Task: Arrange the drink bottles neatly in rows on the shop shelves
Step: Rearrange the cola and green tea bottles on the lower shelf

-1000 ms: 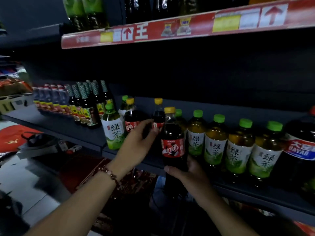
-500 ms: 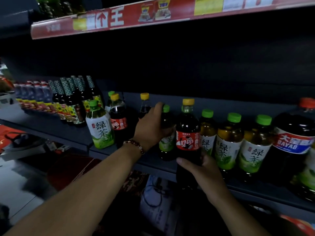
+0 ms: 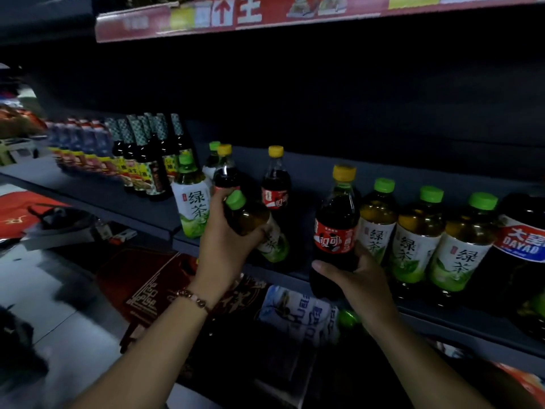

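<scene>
Your left hand (image 3: 227, 240) has lifted a green-capped tea bottle (image 3: 250, 222) out of the row; half a second ago that hand was only wrapped around it where it stood upright just left of the cola. Now the bottle tilts, cap toward the upper left, its base clear of the shelf (image 3: 147, 214), with your fingers curled round its middle. This opens a gap between the two yellow-capped colas, which likely means you are sorting tea from cola so each kind gets its own row. Your right hand (image 3: 359, 278) grips the lower body of a yellow-capped cola bottle (image 3: 336, 228), which stands upright at the front shelf edge, touching the first of three upright tea bottles (image 3: 415, 234) to its right. The lifted tea bottle sits in your left palm, in front of a second cola (image 3: 275, 184) farther back, and just right of another tea bottle (image 3: 191, 199) standing at the shelf's front. A large red-labelled bottle (image 3: 522, 240) stands at the far right. The teas remain split on both sides of the colas, so the sorting looks unfinished.
</scene>
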